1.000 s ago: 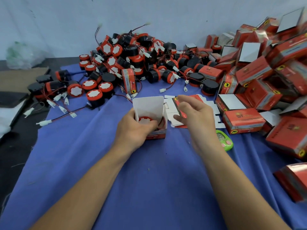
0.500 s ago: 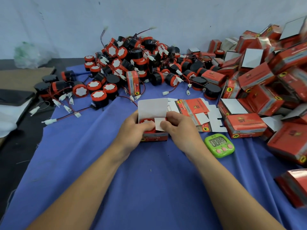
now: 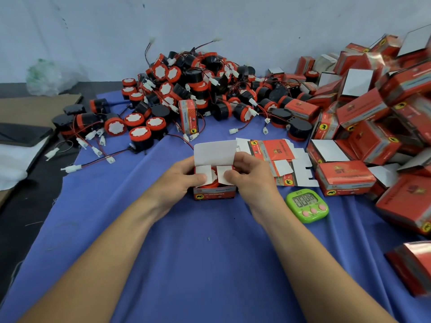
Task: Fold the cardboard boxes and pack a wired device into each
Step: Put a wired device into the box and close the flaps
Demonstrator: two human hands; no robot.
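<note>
Mid worktop point(image 3: 198, 264), on blue cloth, the box point(image 3: 214, 195) sits open w/ a wired device point(image 3: 212, 181) inside. On its left side the left hand point(image 3: 182, 180) grips it, thumb pressing a white side flap down. Opposite, the right hand point(image 3: 253, 180) does same. Lid flap stands up at box's rear. Green timer point(image 3: 307, 206) just right of box. Behind-right lie flat box blanks point(image 3: 272, 151). Beyond box is the loose devices pile point(image 3: 198, 89), w/ packed boxes point(image 3: 373, 117) far right.

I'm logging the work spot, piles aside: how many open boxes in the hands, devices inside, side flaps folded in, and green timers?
Open box: 1
Device inside it: 1
Side flaps folded in: 2
Green timer: 1
Total: 5
</note>
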